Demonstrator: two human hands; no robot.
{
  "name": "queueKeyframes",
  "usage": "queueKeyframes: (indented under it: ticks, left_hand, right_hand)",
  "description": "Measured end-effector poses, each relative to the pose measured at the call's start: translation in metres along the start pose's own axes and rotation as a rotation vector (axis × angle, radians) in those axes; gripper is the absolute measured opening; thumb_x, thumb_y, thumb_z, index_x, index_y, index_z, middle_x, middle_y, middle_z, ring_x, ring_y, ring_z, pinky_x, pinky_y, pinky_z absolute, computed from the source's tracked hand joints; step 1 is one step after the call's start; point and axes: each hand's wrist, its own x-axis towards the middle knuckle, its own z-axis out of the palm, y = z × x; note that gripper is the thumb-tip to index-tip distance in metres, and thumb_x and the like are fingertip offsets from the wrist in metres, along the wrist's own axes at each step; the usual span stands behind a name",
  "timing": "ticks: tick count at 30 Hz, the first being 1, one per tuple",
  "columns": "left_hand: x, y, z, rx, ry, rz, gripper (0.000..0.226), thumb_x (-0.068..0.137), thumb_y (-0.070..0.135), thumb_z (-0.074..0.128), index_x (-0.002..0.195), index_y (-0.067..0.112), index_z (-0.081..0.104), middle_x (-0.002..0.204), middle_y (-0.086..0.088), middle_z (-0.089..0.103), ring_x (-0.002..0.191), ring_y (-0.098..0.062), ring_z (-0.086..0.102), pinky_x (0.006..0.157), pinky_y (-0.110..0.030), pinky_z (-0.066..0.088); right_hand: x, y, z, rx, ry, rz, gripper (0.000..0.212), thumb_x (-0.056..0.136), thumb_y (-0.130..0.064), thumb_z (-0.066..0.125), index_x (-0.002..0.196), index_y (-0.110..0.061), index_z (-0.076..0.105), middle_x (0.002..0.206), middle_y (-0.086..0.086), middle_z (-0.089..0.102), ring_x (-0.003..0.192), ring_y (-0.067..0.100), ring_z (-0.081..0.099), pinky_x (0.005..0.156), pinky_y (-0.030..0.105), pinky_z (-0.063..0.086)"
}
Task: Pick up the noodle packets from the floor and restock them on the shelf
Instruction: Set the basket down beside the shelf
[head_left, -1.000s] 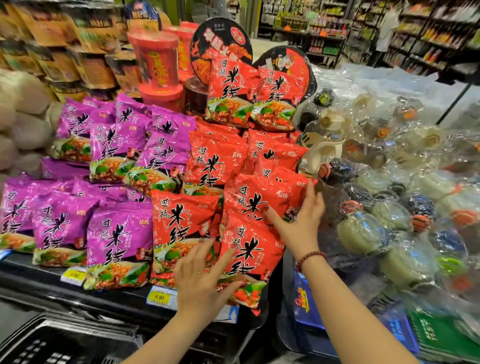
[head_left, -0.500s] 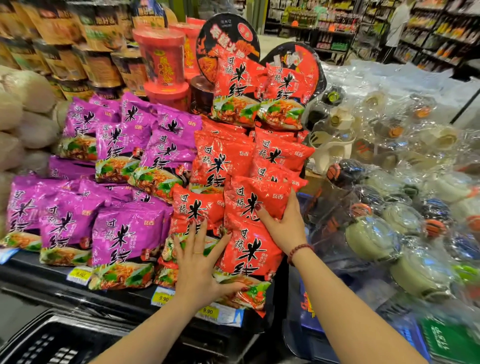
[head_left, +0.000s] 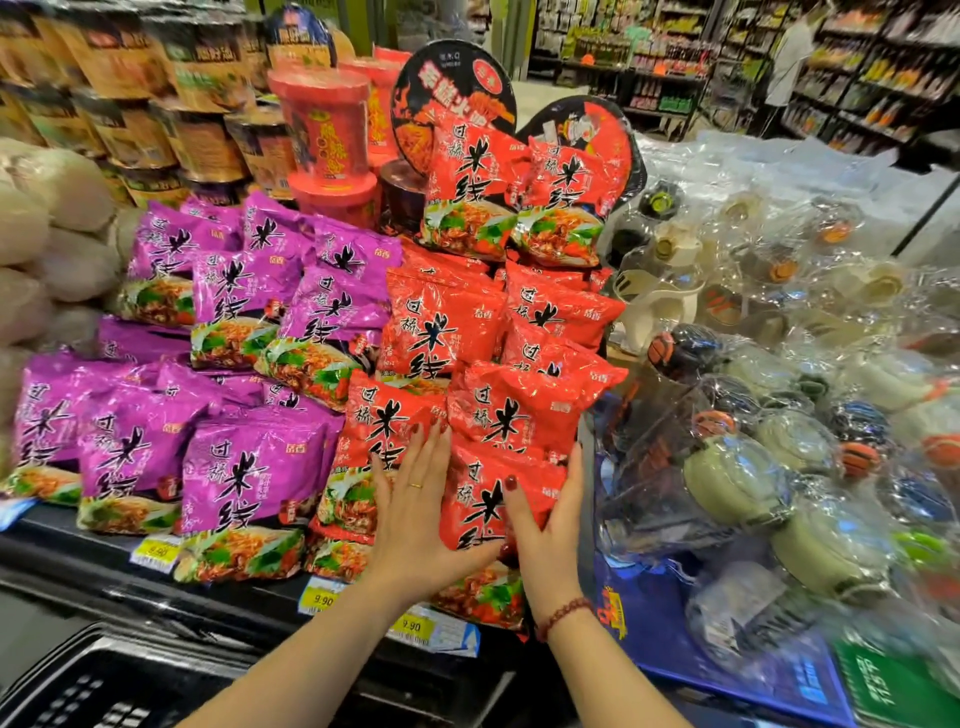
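Your left hand (head_left: 415, 514) lies flat and open, fingers spread, against the front red noodle packet (head_left: 485, 506) in the lower centre of the frame. Your right hand (head_left: 550, 525) cups that packet's right edge, thumb on its face, open-palmed rather than clenched. The packet stands at the front edge of the shelf (head_left: 78, 530), leaning back on the red stack (head_left: 514, 410) behind it, with the purple packets (head_left: 244, 483) just beside to the left.

Expect it to feel light and puffy: a glossy, air-filled film pouch that dents under pressure and slides easily over its neighbours. The noodle block inside is probably brittle, so press with flat palms and do not squeeze hard. For repositioning, take it by both side edges or by the crimped top seam, where the film is stiffer. The stack looks loosely piled, so a shove could send packets slipping forward over the price tags (head_left: 322, 600) and off the shelf.
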Motion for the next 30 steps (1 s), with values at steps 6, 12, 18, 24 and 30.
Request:
queueKeyframes:
  ticks: [6, 12, 18, 24, 30]
  left_hand:
    - [0.006, 0.004, 0.000, 0.029, -0.082, 0.019, 0.116, 0.066, 0.072, 0.062, 0.149, 0.048, -0.014, 0.159, 0.017, 0.011, 0.148, 0.000, -0.008, 0.116, -0.056, -0.016]
    - [0.001, 0.000, -0.004, -0.040, 0.001, -0.019, 0.126, 0.062, 0.079, 0.060, 0.151, 0.038, -0.019, 0.163, 0.009, -0.006, 0.148, -0.006, -0.014, 0.117, -0.049, -0.017]
    - [0.023, 0.023, -0.010, 0.081, -0.067, -0.068, 0.133, 0.052, 0.086, 0.053, 0.146, 0.040, -0.030, 0.145, 0.028, -0.034, 0.140, 0.001, -0.031, 0.110, -0.055, -0.027]
    - [0.029, 0.022, -0.007, 0.177, -0.120, -0.040, 0.126, 0.055, 0.090, 0.051, 0.148, 0.041, -0.019, 0.149, 0.027, -0.014, 0.146, -0.007, -0.020, 0.106, -0.060, -0.029]
    - [0.026, 0.012, -0.003, 0.101, -0.028, 0.028, 0.117, 0.060, 0.085, 0.053, 0.150, 0.048, -0.012, 0.159, 0.023, -0.003, 0.148, -0.006, -0.014, 0.110, -0.061, -0.022]
  right_hand:
    - [0.013, 0.017, 0.004, -0.327, -0.151, -0.144, 0.085, 0.077, -0.058, 0.061, 0.141, -0.064, 0.006, 0.158, -0.017, 0.016, 0.147, 0.007, 0.015, 0.119, 0.047, 0.022]
    - [0.015, 0.005, -0.006, -0.221, 0.022, -0.181, 0.101, 0.073, -0.063, 0.064, 0.150, -0.041, 0.003, 0.161, -0.015, 0.000, 0.147, -0.002, 0.000, 0.118, 0.018, 0.008]
    - [0.082, -0.040, -0.009, 0.112, 0.004, -0.009, 0.119, 0.059, -0.076, 0.070, 0.152, -0.038, 0.006, 0.139, -0.038, 0.020, 0.118, -0.031, 0.030, 0.113, 0.024, 0.031]
    - [0.092, -0.029, -0.012, 0.024, -0.206, -0.038, 0.094, 0.070, -0.030, 0.086, 0.145, -0.040, 0.030, 0.141, -0.004, 0.049, 0.119, 0.006, 0.057, 0.098, 0.031, 0.051]
    - [0.075, -0.027, -0.029, -0.154, -0.037, -0.190, 0.101, 0.076, -0.058, 0.073, 0.152, -0.042, 0.007, 0.159, -0.012, 0.017, 0.144, 0.006, 0.025, 0.117, 0.046, 0.029]
